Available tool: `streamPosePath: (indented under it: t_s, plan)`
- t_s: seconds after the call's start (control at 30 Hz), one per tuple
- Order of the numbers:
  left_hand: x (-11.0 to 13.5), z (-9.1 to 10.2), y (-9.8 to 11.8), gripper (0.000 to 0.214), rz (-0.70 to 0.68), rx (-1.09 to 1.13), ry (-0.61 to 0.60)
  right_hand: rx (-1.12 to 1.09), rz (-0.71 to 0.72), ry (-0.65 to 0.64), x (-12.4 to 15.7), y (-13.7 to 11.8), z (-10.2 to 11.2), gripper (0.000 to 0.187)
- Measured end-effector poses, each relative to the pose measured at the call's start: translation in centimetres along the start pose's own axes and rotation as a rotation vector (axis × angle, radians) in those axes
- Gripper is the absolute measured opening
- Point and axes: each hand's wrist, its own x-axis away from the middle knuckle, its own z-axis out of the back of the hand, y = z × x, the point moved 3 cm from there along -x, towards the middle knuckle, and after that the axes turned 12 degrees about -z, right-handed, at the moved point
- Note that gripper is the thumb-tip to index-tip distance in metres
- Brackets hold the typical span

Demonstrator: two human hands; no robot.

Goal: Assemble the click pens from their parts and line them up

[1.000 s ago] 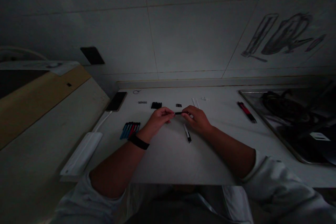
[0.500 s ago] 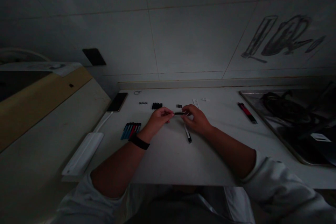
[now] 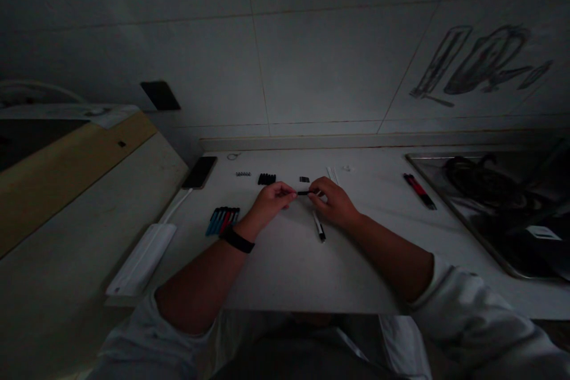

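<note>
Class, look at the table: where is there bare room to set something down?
Bare: between the white pen and the near edge of the table; also between the right hand and the red item. Crowded: farther back, among the springs, black pieces and white rods.

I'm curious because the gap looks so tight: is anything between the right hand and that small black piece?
Nothing visible: the right hand pinches one end of the small black piece, the left hand the other. The white-and-black pen lies nearer the person, not between them.
</note>
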Motion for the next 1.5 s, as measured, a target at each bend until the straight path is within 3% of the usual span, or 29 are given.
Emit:
streamPosePath:
  t_s: [0.17,0.33,0.47,0.63,0.77,0.87,0.97,1.1,1.2,1.4,1.5]
  plan:
    - [0.0,-0.1,0.2,0.028,-0.004,0.005,-0.002,-0.017,-0.003,-0.001,0.0,0.1,0.1,0.023]
    - [0.0,0.0,-0.1,0.027,-0.011,0.018,-0.003,0.021,0.015,-0.013,0.0,0.2,0.0,0.007]
    - [0.0,0.0,-0.2,0.026,-0.011,0.016,-0.014,0.011,-0.016,-0.005,-0.1,0.3,0.1,0.023]
    - [0.0,0.0,0.0,0.025,-0.007,0.012,-0.017,0.054,0.039,-0.018,-0.1,0.1,0.0,0.007]
    - [0.0,-0.1,0.1,0.026,-0.001,0.013,-0.022,0.035,0.010,-0.010,-0.1,0.2,0.0,0.022]
    - [0.0,-0.1,0.1,0.024,-0.016,-0.023,-0.035,0.027,0.038,-0.011,0.0,0.0,0.1,0.018]
    - [0.2,-0.1,0.7,0.019,-0.117,-0.190,-0.074,0.074,0.067,0.000,-0.1,-0.1,0.3,0.011]
    - [0.6,-0.9,1.8,0.028,-0.339,-0.494,-0.174,0.173,0.143,-0.051,0.0,-0.5,0.2,0.015]
    - [0.8,-1.4,2.1,0.012,-0.439,-0.589,-0.237,0.185,0.187,-0.111,0.1,-0.9,0.0,0.018]
    - [0.2,-0.1,1.5,0.013,-0.371,-0.599,-0.058,0.247,0.015,0.040,-1.3,1.3,1.1,0.030]
    - [0.0,0.3,1.2,0.014,-0.351,-0.574,-0.015,0.405,-0.121,0.017,-2.4,2.9,0.9,0.034]
